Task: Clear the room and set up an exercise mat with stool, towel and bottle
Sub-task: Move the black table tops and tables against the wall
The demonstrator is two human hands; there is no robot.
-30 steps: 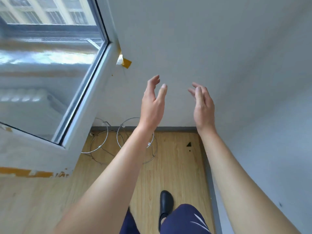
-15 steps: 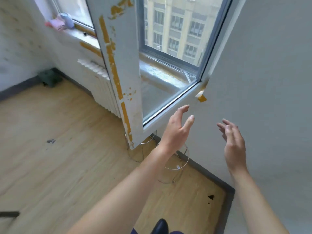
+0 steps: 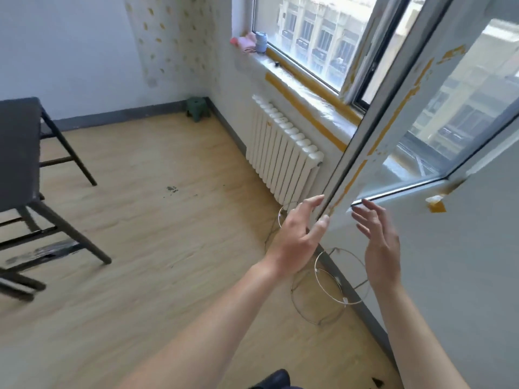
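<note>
A small green stool (image 3: 197, 108) stands in the far corner of the room. On the window sill lie a pink towel (image 3: 243, 43) and, beside it, a grey-blue bottle (image 3: 261, 42). My left hand (image 3: 299, 237) and my right hand (image 3: 377, 242) are both raised in front of me, fingers spread, holding nothing. They hover on either side of the lower corner of the open window sash (image 3: 373, 153). No exercise mat is visible.
A dark folding table (image 3: 19, 153) stands at the left on the wooden floor. A white radiator (image 3: 283, 155) sits under the sill. Thin wire hoops (image 3: 330, 279) lie on the floor against the wall below my hands. A white wall fills the right side.
My view has swung left from the wall corner to the room, bringing the table, stool and sill items into sight. Both hands stay raised and empty.
</note>
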